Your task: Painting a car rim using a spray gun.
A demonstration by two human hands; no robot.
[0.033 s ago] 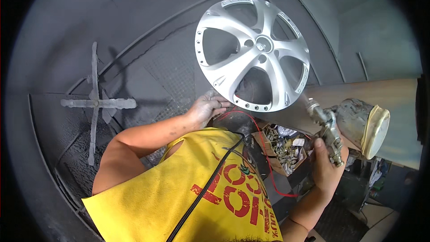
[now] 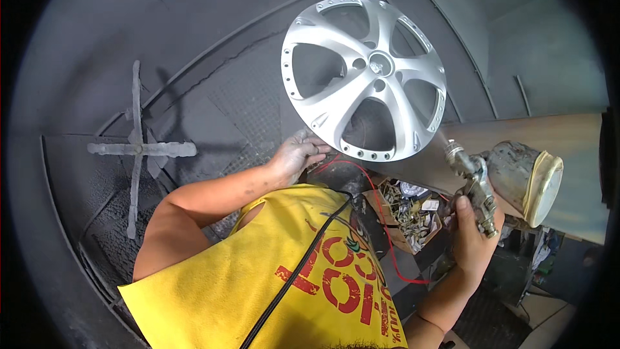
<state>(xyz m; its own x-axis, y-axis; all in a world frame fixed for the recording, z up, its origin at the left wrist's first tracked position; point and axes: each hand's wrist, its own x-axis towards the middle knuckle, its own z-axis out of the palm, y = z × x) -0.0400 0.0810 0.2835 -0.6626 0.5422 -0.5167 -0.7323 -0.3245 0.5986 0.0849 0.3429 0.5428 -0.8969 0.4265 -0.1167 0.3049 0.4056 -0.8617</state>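
Silver wheel cover (image 2: 363, 77) stands tilted at the centre of the grey booth, its lower rim pinched in the left hand (image 2: 298, 153). Right hand (image 2: 470, 236) clenches a spray gun (image 2: 479, 187), nozzle just beside the rim; steady, even passes would likely suit. Gun's cup (image 2: 524, 181) is capped, contents hidden. Below, a cardboard box (image 2: 403, 214) holds mixed scraps.

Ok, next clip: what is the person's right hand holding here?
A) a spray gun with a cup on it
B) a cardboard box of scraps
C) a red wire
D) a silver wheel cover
A: the right hand is wrapped around the grip of the spray gun, nozzle toward the wheel cover, which the left hand steadies at its lower edge.
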